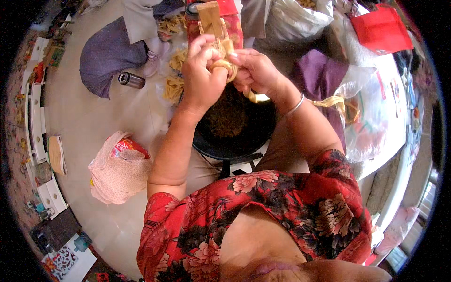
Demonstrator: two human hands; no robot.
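In front of my chest my left hand (203,73) and my right hand (258,70) are close together, fingers bent and closed. Between them is a pale yellow, flat, looped strip (229,66), gripped by both. A loose end of similar strip (256,97) hangs below my right hand. Just beyond my fingertips stands a light wooden block (210,18) with pale upright pieces under it; whether my fingers touch it is unclear. Beneath my hands lies a round black pan (203,136) holding dark brown loose material (229,117).
Heaps of yellow strips (176,84) lie left of the pan. A dark flask (131,80) and a pink bag (120,174) are on the floor (89,127). A clear plastic bag (369,122), purple cloth (317,73) and white sack (303,21) are at right. Another person's shoe (152,56) shows far left.
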